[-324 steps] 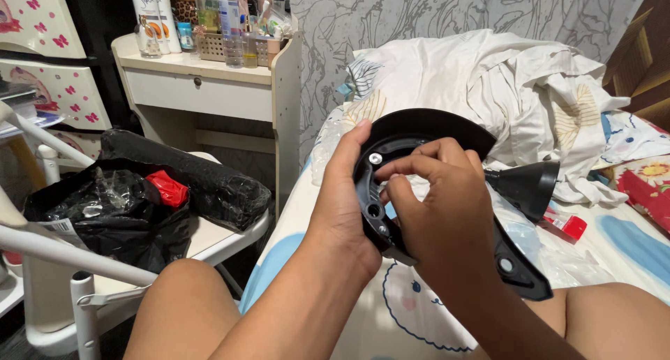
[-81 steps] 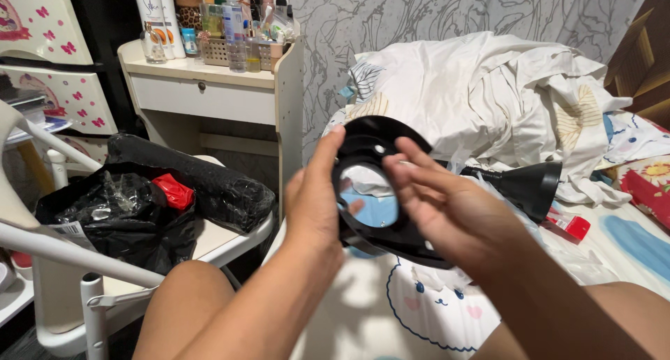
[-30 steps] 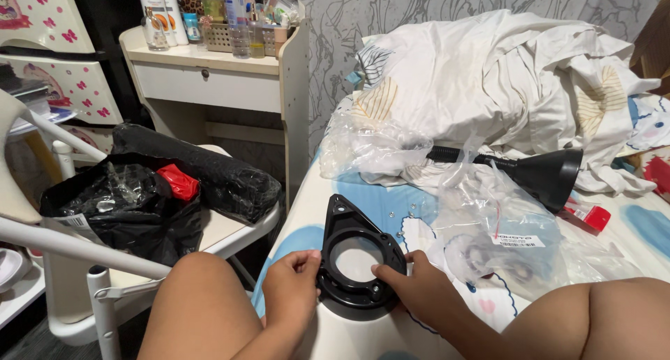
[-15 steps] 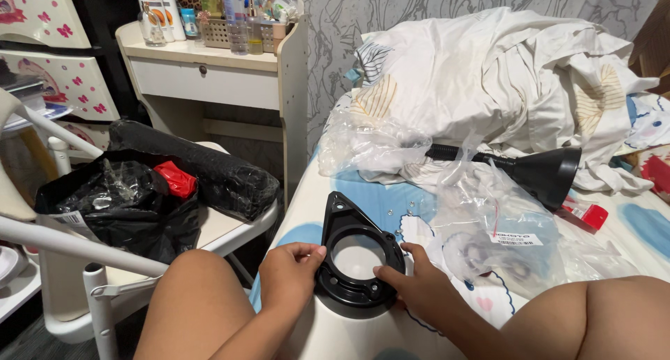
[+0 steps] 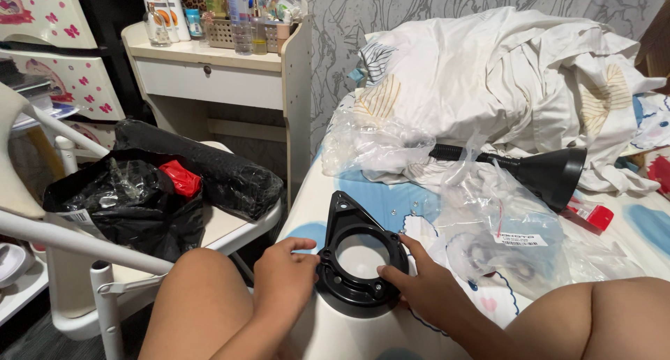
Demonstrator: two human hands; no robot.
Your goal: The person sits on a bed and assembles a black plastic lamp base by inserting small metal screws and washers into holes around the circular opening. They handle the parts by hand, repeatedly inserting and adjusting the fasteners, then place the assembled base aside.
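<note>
On the chair at left, black bags, unmoved. Mid-bed, black ring lying flat on the sheet, no longer held up as seconds ago. Left hand curled, fingertips touching its left rim; right hand spread, fingers on its right rim. Farther right, clear bag, black lamp.

Black ring bracket: matt, smooth plastic. Bags: clear glossy crinkled film. Bedding: rumpled cloth.
</note>
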